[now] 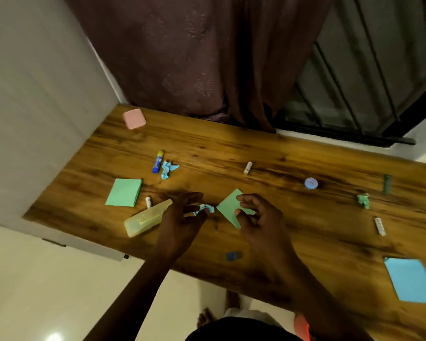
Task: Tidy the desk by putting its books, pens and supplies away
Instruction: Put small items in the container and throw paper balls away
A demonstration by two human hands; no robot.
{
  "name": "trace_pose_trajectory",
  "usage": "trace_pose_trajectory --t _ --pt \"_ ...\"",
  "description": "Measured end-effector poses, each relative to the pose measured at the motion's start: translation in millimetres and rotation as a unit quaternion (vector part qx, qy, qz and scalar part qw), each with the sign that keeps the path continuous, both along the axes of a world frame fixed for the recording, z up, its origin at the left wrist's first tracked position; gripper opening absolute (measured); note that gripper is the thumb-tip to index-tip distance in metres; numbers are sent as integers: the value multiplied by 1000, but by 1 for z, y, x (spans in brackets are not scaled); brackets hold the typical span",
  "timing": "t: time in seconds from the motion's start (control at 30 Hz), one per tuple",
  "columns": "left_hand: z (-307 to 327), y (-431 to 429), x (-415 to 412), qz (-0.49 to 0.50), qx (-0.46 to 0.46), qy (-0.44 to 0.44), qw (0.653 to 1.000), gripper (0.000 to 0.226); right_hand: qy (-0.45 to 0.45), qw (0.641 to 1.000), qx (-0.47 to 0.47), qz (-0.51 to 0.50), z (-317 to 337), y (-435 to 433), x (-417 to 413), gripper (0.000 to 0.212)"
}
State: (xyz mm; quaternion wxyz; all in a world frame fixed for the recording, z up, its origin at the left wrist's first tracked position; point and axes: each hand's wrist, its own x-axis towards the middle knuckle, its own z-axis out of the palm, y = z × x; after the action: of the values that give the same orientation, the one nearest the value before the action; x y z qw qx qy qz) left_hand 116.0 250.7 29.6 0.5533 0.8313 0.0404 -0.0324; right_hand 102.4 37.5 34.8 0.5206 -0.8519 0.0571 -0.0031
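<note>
My left hand [182,215] pinches a crumpled blue paper [204,208] at the middle of the wooden desk [293,232]. My right hand [258,217] holds a green sticky-note pad [228,207] between thumb and fingers, just right of the crumpled paper. A translucent yellow pencil case [146,219] lies left of my left hand. A second green note pad [124,192] sits further left, with a small white eraser [148,201] beside it. A blue and yellow glue stick [158,161] and another crumpled blue paper [169,169] lie behind.
A pink pad [134,118] lies at the far left corner. On the right are a small round blue tin [311,183], a crumpled green paper [364,200], a green stick [386,184], white erasers [248,167] [379,226], a blue pad [410,280] and a blue clip [232,255]. A curtain [194,57] hangs behind.
</note>
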Motion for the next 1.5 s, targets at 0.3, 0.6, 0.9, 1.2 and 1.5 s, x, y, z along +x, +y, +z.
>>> trace_pose_trajectory --t 0.3,0.6,0.9,1.2,1.5 --pt "-6 49 -12 114 -9 23 993 40 -4 996 -14 91 -5 35 47 29" --pt "-24 27 -13 101 -10 60 993 42 7 998 -20 60 -19 -5 45 29" --pt "-20 -37 -5 -39 -18 42 998 33 23 999 6 -48 -13 -48 -14 29" --pt "-11 -138 -24 -181 -21 38 983 41 -22 973 -23 -227 -3 -136 -95 31" --pt "-9 -286 -70 -313 -54 24 948 41 -57 915 -58 -394 13 -264 -175 39"
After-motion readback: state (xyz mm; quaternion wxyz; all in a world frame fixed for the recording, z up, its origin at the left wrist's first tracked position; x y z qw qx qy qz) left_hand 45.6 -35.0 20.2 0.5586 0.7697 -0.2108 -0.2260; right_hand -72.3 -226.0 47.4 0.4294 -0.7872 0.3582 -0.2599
